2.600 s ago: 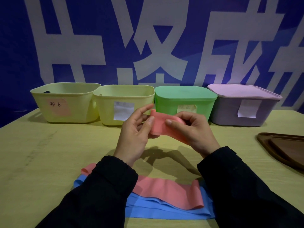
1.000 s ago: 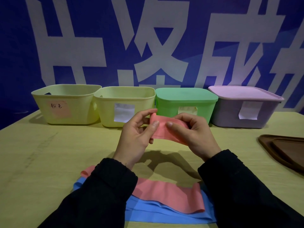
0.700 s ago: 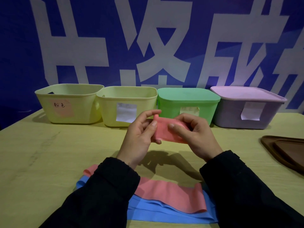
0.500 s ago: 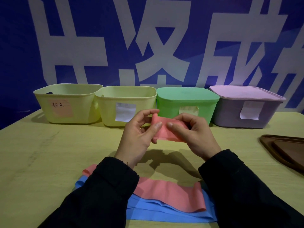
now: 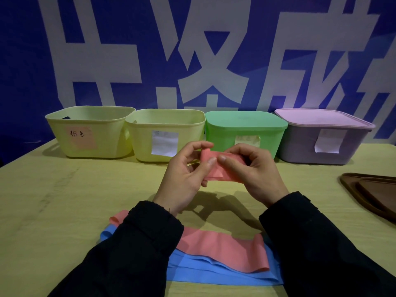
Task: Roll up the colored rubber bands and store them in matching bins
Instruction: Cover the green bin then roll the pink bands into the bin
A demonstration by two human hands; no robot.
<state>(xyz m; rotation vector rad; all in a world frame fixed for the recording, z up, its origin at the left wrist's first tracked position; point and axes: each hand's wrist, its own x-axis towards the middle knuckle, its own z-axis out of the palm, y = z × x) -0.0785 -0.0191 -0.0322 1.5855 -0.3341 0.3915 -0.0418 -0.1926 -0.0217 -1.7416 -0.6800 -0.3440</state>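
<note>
Both hands hold one end of the pink band (image 5: 216,168) in the air at the centre of the frame: the left hand (image 5: 184,174) pinches it between thumb and forefinger, and the right hand (image 5: 255,170) curls its fingers (image 5: 222,158) around the started roll, so both are gripping the band. The rest of this band hangs down to the desk (image 5: 53,200) and lies at the bottom centre, on top of a blue band (image 5: 214,273). To do the rolling well, I think the edges should stay aligned at each turn and the roll should be kept tight, because the rubber probably springs open if one hand loosens too early; the long tail must also feed up freely and not drag the blue band with it. How many turns are already made I cannot tell, as the fingers hide the core. At the back stand four bins in a row: a yellow bin with a pink label (image 5: 85,131) at the left, which seems the right place for this band, a second yellow bin (image 5: 165,133), then a green bin (image 5: 244,127) and a purple bin (image 5: 321,136), both with lids on. The open pink-labelled bin needs no lid lifted, and nothing stands between it and the hands. A brown tray (image 5: 372,194) lies at the right edge.
</note>
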